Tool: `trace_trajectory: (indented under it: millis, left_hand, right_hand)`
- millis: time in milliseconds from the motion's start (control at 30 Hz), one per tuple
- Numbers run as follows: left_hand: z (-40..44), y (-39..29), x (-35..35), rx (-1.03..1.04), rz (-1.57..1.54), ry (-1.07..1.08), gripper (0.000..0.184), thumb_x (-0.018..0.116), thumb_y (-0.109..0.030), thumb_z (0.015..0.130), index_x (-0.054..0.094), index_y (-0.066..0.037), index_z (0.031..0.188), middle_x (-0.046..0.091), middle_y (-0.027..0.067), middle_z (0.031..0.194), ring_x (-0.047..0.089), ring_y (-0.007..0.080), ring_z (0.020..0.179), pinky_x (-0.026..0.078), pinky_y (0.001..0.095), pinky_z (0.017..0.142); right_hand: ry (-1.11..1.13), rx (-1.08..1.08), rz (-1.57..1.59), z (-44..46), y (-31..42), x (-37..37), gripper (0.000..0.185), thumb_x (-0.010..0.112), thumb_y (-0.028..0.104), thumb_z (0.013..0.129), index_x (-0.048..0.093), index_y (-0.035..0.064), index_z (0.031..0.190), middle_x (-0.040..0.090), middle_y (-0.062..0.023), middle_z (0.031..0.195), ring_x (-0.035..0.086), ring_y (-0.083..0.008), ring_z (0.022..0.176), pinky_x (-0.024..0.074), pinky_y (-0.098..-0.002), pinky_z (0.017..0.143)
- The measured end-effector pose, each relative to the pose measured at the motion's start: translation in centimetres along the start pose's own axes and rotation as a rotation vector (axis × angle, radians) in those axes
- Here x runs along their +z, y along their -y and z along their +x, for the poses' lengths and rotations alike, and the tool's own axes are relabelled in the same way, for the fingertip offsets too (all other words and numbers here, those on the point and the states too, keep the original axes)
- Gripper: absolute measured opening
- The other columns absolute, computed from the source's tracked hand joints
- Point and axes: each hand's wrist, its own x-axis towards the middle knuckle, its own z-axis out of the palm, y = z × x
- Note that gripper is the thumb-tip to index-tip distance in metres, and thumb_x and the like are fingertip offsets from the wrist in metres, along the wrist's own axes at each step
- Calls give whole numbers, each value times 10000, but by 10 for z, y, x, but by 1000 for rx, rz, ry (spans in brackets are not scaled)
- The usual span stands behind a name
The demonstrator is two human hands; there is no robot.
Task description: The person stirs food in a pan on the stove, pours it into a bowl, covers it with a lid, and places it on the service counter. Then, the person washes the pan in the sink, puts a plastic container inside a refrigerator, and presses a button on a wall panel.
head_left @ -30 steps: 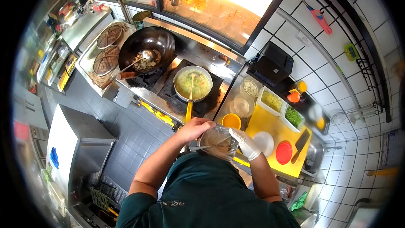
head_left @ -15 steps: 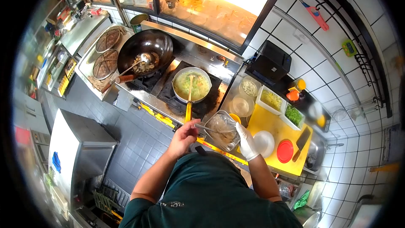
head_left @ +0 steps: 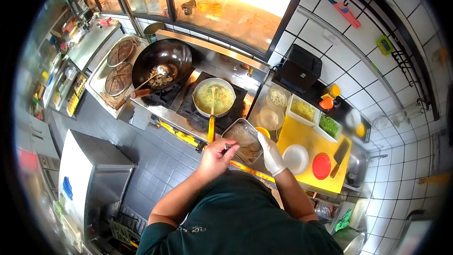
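Two-handed, holding a tray near the yellow bowl, now pinching a thin handle in the fingers of the left hand, pressing the gloved right hand to the tray's side, so leaving brownish contents in view.

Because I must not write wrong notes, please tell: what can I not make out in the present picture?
Head view:
- Utensil: mostly hidden by the left hand; its type is unclear.
- Container: its contents are too indistinct to name.
- Right hand: some fingers are hidden by the container.
- Yellow bowl: partly hidden behind container and right hand.
- Paper at window: print too small.
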Motion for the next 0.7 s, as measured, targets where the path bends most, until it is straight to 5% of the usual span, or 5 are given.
trace_trajectory:
  millis: [133,233,333,700]
  left_hand:
    - [-3,-14,-2,215,184,131,136,740,-61,919,724,4,1038,713,180,911,707,345,813,573,379,709]
    - [-3,-26,-7,564,324,189,189,721,-2,889,702,13,1077,688,156,907,692,322,775,579,394,696]
    - [-5,-32,-15,630,465,335,267,724,20,827,685,16,1092,675,153,953,683,344,812,585,415,705]
    - [-2,-30,-13,767,647,196,397,699,28,722,649,41,1116,626,138,886,659,301,747,570,405,651]
  right_hand:
    - [-25,-57,-58,0,0,-1,579,485,485,1090,634,-23,1325,676,-109,1286,597,-206,1237,416,-317,1080]
    - [-46,-118,-120,-1,1,-4,573,482,484,1090,633,-16,1326,693,-111,1249,612,-211,1212,427,-325,1067]
    - [-41,-120,-133,-1,1,-8,530,516,436,1089,612,4,1382,671,-74,1294,598,-168,1215,438,-312,1065]
    - [-92,-97,-253,-2,13,-8,498,544,390,1084,626,-9,1371,682,-79,1293,601,-158,1204,440,-302,1064]
